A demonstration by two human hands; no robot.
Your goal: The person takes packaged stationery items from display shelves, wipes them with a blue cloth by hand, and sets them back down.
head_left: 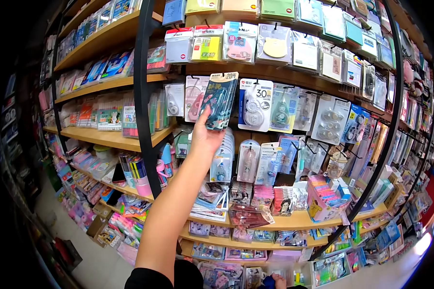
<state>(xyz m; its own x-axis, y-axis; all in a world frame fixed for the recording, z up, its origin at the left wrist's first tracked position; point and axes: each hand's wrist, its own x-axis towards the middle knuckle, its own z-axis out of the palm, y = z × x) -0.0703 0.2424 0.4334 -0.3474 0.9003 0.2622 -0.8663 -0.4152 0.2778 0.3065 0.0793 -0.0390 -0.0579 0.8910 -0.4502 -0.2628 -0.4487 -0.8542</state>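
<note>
My left hand (210, 134) reaches up to the rack, its thumb on the front of a dark teal correction tape pack (220, 103) marked 20m. The other fingers are hidden behind the pack, whose top is close to a hook. Beside it hang a pink correction tape pack (193, 98) on the left and a white one marked 30m (255, 106) on the right. Low at the bottom edge, my right hand (278, 281) is curled next to something dark blue (268, 282); what it holds is too small to make out.
Sticky-note packs (239, 42) hang in a row above. A black upright post (142, 96) stands left of my arm, another at right. Hooks with glue and tape packs are below. A pink box of pens (327, 198) sits on the wooden shelf (294, 219).
</note>
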